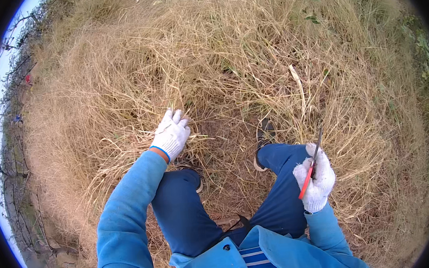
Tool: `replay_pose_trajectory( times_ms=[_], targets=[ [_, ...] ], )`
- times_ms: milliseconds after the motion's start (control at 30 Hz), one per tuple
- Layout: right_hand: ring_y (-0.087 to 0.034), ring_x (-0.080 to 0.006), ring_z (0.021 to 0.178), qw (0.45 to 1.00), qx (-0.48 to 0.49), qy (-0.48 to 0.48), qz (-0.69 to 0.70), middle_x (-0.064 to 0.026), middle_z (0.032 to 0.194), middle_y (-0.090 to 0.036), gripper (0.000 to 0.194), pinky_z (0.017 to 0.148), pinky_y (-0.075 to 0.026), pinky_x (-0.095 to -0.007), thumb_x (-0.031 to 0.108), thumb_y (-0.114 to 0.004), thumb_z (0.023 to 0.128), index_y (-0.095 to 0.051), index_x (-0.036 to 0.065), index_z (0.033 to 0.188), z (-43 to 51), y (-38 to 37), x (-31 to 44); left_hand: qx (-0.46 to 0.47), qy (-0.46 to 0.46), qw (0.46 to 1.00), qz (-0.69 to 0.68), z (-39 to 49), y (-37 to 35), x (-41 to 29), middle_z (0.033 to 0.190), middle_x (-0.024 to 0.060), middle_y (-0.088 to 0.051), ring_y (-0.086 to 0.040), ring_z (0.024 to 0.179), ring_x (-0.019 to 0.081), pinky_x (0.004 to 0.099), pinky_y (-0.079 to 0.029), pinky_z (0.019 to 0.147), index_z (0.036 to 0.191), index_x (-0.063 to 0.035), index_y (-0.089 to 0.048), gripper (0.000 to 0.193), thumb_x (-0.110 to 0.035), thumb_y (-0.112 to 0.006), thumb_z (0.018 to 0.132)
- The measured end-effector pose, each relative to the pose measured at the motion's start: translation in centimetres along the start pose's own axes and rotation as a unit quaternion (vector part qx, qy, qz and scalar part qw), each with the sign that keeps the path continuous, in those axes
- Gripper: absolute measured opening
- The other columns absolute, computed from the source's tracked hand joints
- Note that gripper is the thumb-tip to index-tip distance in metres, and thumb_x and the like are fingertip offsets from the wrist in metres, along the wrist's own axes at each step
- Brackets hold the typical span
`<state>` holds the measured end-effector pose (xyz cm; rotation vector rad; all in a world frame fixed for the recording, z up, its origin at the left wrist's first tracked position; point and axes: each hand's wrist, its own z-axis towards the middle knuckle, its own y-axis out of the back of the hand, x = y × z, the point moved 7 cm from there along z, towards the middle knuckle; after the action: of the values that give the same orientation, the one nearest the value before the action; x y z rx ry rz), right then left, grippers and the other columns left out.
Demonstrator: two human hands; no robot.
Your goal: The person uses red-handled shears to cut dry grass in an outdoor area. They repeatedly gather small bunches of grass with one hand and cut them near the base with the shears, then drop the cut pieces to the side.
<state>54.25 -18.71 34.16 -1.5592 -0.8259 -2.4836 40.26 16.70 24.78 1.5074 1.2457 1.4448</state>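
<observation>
My left hand [171,133], in a white knitted glove with a blue cuff edge, lies on dry grass stalks [128,140] left of my feet. Its fingertips are partly lost among the stems, so I cannot tell whether they grip any. Over my right knee, my right hand [318,178], gloved in white too, holds a tool with a red handle [306,185] and a narrow dark metal blade [318,141]. The blade points up and away from me, towards the standing grass; its full shape is not clear.
Tall dry grass [199,33] spreads ahead and to both sides. Between my shoes [265,132] is brown ground [224,140] strewn with loose straw. A pale dry leaf strip [297,86] stands ahead on the right. Bare branches [0,151] show at the far left, green leaves [425,49] at the far right.
</observation>
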Motion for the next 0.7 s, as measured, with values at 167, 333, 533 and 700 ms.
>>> replay_pose_trajectory(
  times_ms=[167, 333, 533, 700],
  targets=[
    [-0.070, -0.0264, 0.075, 0.957, 0.121, -0.012, -0.263, -0.0134, 0.091, -0.070, 0.064, 0.071, -0.057, -0.0350, 0.022, -0.087, 0.078, -0.062, 0.000, 0.132, 3.8, -2.3, 0.8, 0.095, -0.086, 0.988, -0.091, 8.4, -10.4, -4.5, 0.137, 0.0147, -0.062, -0.052, 0.132, 0.0350, 0.0511, -0.034, 0.115, 0.114, -0.0142, -0.073, 0.029, -0.023, -0.056, 0.093],
    [-0.070, -0.0374, 0.085, 0.836, 0.422, 0.005, -0.351, -0.0196, 0.103, -0.067, 0.069, 0.073, -0.057, -0.0470, 0.016, -0.072, 0.089, -0.043, 0.013, 0.152, 9.1, -12.1, -3.4, 0.187, 0.047, 0.952, -0.240, 11.4, -19.8, -3.0, 0.142, 0.0257, -0.055, -0.052, 0.127, 0.0403, 0.0456, -0.038, 0.114, 0.132, -0.0033, -0.064, 0.043, -0.023, -0.048, 0.098],
    [-0.067, -0.0315, 0.072, 0.740, 0.491, 0.214, -0.408, -0.0137, 0.086, -0.062, 0.054, 0.060, -0.054, -0.0439, 0.016, -0.058, 0.097, -0.047, 0.019, 0.149, 12.9, -27.4, -9.1, 0.199, 0.083, 0.953, -0.214, 12.7, -26.8, -0.4, 0.150, 0.0244, -0.047, -0.047, 0.135, 0.0388, 0.0423, -0.035, 0.116, 0.140, 0.0016, -0.051, 0.044, -0.020, -0.040, 0.103],
    [-0.070, -0.0335, 0.076, 0.768, 0.442, 0.208, -0.414, -0.0168, 0.086, -0.067, 0.043, 0.064, -0.056, -0.0462, 0.014, -0.056, 0.097, -0.054, 0.014, 0.140, 16.2, -44.2, -15.0, 0.154, 0.302, 0.745, -0.575, 13.7, -31.0, 3.9, 0.158, 0.0186, -0.042, -0.044, 0.142, 0.0320, 0.0372, -0.034, 0.116, 0.147, 0.0019, -0.037, 0.045, -0.014, -0.034, 0.105]
  ],
)
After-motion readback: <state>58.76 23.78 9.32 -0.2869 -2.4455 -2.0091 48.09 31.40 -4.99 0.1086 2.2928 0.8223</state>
